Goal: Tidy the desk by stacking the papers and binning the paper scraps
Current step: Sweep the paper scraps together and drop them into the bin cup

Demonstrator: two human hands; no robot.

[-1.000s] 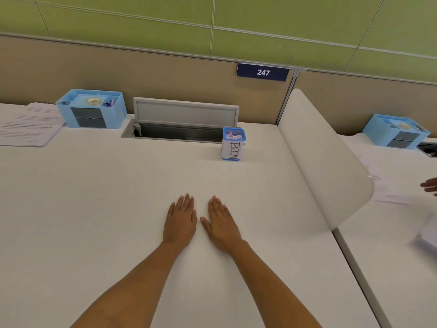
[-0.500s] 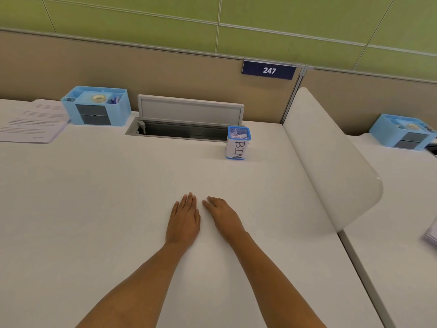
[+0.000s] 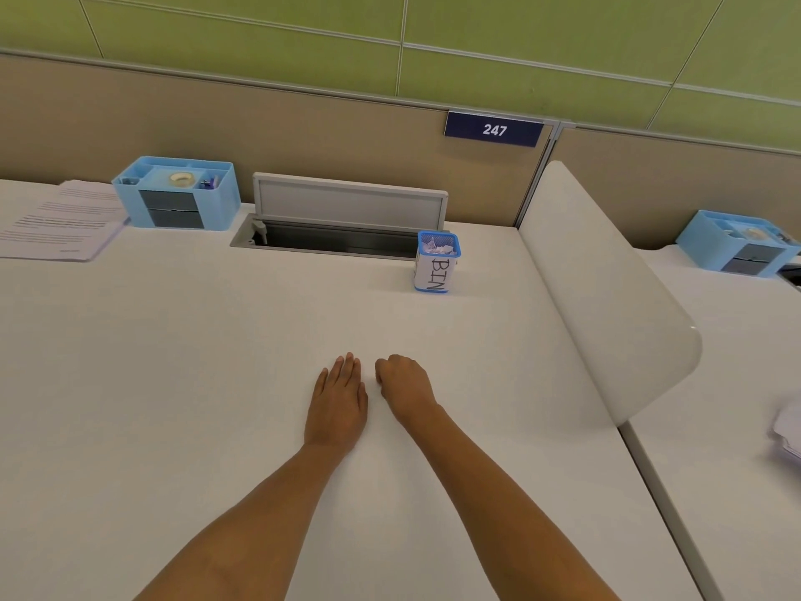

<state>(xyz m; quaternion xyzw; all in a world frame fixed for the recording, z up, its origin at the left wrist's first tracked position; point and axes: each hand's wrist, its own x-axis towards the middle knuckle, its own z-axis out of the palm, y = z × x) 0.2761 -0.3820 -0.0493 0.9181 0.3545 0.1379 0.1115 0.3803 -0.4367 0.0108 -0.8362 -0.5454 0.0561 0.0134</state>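
Note:
My left hand (image 3: 338, 401) lies flat on the white desk (image 3: 173, 383), fingers straight and together. Beside it my right hand (image 3: 405, 383) rests on the desk with its fingers curled under, holding nothing that I can see. A small blue mesh cup labelled BIN (image 3: 437, 262) stands upright at the back, well beyond my hands, with white paper scraps (image 3: 438, 245) inside. A stack of printed papers (image 3: 60, 223) lies at the far left edge of the desk.
A blue desk organiser (image 3: 177, 193) with a tape roll sits next to the papers. An open cable hatch (image 3: 342, 223) lies behind the bin. A white curved divider (image 3: 607, 288) bounds the desk on the right; beyond it are another blue organiser (image 3: 737, 242) and papers (image 3: 789, 431).
My right hand has curled its fingers from flat into a loose fist. The left hand has stayed flat. The view has shifted, and another person's hand at the right edge is out of sight.

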